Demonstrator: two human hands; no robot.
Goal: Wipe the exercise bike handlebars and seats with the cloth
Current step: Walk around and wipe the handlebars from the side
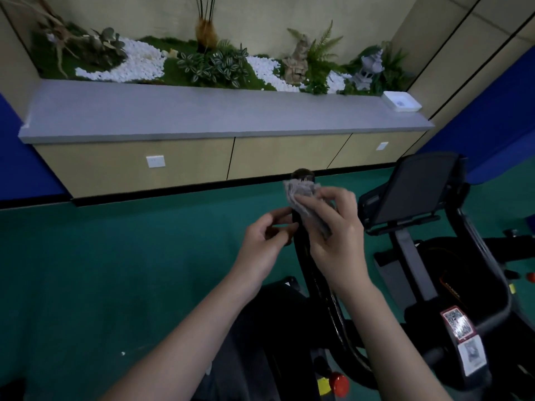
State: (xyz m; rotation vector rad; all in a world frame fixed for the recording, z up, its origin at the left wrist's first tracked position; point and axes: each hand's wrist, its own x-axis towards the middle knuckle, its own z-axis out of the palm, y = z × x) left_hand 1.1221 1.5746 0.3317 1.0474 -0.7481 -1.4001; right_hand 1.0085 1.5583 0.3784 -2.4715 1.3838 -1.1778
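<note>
A black curved handlebar (pixel 302 244) of the exercise bike rises in the middle of the view, ending in a rounded tip. My right hand (pixel 338 230) grips a grey cloth (pixel 304 196) and holds it wrapped against the upper part of that bar. My left hand (pixel 265 238) is just left of the bar with its fingers curled, the fingertips at the bar's left side. Whether it pinches anything is unclear. The seat is out of view.
The bike's tablet holder (pixel 411 189) and frame (pixel 463 328) stand to the right, with a red knob (pixel 338 384) low down. A long grey counter (pixel 202 117) with plants runs along the wall ahead. Green floor (pixel 115 270) spreads to the left.
</note>
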